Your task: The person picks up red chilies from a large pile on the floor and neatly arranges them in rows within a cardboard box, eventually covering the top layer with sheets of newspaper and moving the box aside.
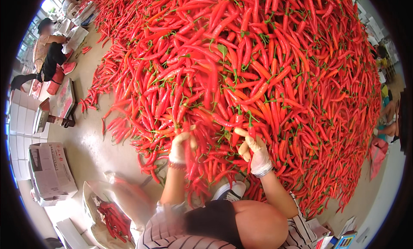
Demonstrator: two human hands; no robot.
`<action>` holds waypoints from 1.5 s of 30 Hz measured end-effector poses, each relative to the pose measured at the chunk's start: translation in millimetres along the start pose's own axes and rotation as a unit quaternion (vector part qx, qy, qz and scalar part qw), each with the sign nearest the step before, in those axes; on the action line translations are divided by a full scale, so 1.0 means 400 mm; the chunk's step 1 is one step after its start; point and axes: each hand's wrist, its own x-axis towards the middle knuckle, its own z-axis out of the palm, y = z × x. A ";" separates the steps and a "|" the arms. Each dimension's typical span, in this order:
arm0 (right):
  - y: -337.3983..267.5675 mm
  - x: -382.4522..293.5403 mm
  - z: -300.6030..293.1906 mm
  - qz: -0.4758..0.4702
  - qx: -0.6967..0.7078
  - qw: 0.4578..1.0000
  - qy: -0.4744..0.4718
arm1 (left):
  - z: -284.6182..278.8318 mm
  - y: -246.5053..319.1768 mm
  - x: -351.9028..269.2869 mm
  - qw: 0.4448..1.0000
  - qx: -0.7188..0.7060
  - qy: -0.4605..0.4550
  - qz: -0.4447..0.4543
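Note:
A huge heap of red chili peppers [277,84] with green stems fills most of the view before me. At its near edge my left hand [179,148], in a pale glove, grips red peppers [188,157]; motion blur hides how many. To the right, my gloved right hand [256,150] holds one red pepper [251,130] with its green stem pointing up. The index finger of that hand points left, over the heap. A green leaf [222,50] lies among the peppers farther up.
An open sack [92,221] with darker red peppers stands at my lower left. A cardboard box [53,171], a platform scale [66,97] and stacked white boxes [19,120] are on the left. A seated person [48,52] works beyond them; others sit at the right rim.

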 end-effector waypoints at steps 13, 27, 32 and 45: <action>0.184 0.125 0.165 -0.209 -0.662 0.667 -0.270 | -0.107 -0.031 -0.168 0.967 -0.046 0.185 0.170; -0.035 0.057 0.065 0.027 -0.695 0.624 -0.357 | 0.022 0.231 0.083 0.874 0.227 0.169 0.396; -0.142 0.075 0.109 -0.093 -0.643 0.689 -0.323 | 0.066 0.409 0.334 0.764 0.526 0.187 0.323; -0.326 0.504 0.270 -0.434 -0.523 0.726 -0.107 | 0.190 0.214 0.137 0.618 0.722 -0.057 0.306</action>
